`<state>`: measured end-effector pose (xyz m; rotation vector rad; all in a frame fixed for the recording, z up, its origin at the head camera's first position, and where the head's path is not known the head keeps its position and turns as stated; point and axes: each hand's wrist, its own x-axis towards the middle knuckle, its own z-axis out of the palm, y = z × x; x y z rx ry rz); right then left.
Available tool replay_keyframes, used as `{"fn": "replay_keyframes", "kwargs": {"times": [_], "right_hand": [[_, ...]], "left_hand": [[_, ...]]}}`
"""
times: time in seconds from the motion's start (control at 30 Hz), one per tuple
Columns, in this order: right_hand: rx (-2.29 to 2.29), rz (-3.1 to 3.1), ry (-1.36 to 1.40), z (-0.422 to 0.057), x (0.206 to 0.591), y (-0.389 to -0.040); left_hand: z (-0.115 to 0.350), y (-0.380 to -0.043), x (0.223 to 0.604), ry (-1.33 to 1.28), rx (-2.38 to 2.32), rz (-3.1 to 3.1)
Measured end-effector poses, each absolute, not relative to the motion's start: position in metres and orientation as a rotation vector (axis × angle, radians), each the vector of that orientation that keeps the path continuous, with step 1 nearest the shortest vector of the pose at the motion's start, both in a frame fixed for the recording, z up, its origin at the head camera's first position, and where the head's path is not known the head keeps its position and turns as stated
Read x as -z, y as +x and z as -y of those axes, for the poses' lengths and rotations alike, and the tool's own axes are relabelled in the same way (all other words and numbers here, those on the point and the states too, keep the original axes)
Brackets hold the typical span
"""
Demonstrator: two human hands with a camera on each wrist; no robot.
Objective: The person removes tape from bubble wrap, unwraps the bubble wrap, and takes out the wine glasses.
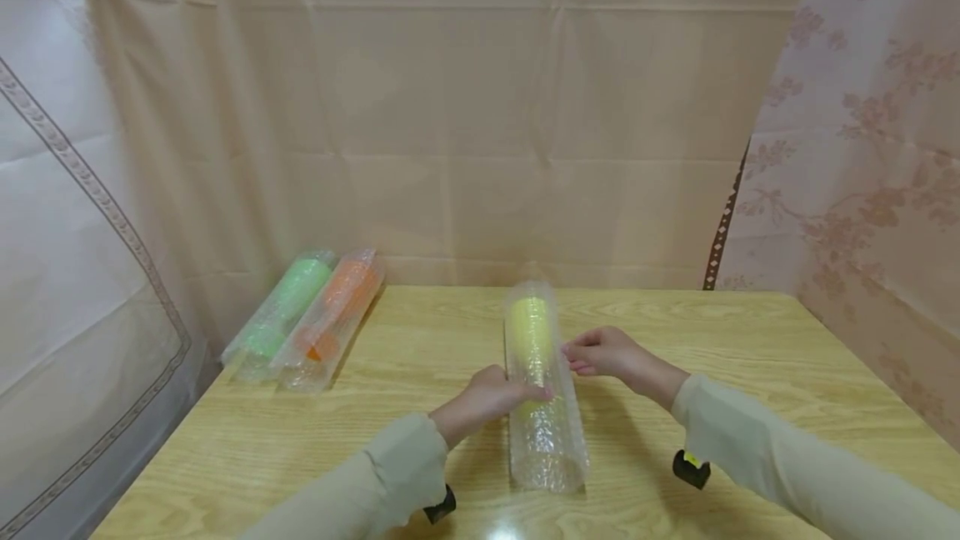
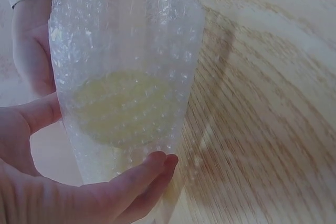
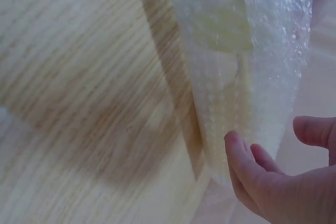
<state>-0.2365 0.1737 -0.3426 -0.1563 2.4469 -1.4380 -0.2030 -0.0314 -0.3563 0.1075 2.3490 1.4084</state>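
Observation:
A clear bubble-wrap roll (image 1: 551,457) around a yellow object (image 1: 531,327) lies lengthwise on the table in the head view. My left hand (image 1: 487,398) holds its left side, thumb across the top. In the left wrist view, the fingers of my left hand (image 2: 100,198) and its thumb bracket the wrap, and a round yellow end (image 2: 126,108) shows through. At the roll's right edge, my right hand (image 1: 615,357) has its fingertips against or close to the plastic. In the right wrist view, thumb and fingers of my right hand (image 3: 278,187) stand apart.
Two more bubble-wrapped things lie side by side at the table's left edge, one green (image 1: 292,298) and one orange (image 1: 337,307). The wooden table (image 1: 420,323) meets a beige curtain (image 1: 487,107) behind. Patterned cloth (image 1: 862,148) hangs on the right.

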Motion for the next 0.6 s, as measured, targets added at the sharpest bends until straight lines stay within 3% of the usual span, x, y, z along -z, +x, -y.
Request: {"fn": "replay_keyframes", "kwargs": {"times": [0.6], "right_hand": [[1.234, -2.726, -0.093, -0.157, 0.33, -0.267]], "left_hand": [[0.031, -0.204, 0.354, 0.076, -1.351, -2.353]]}}
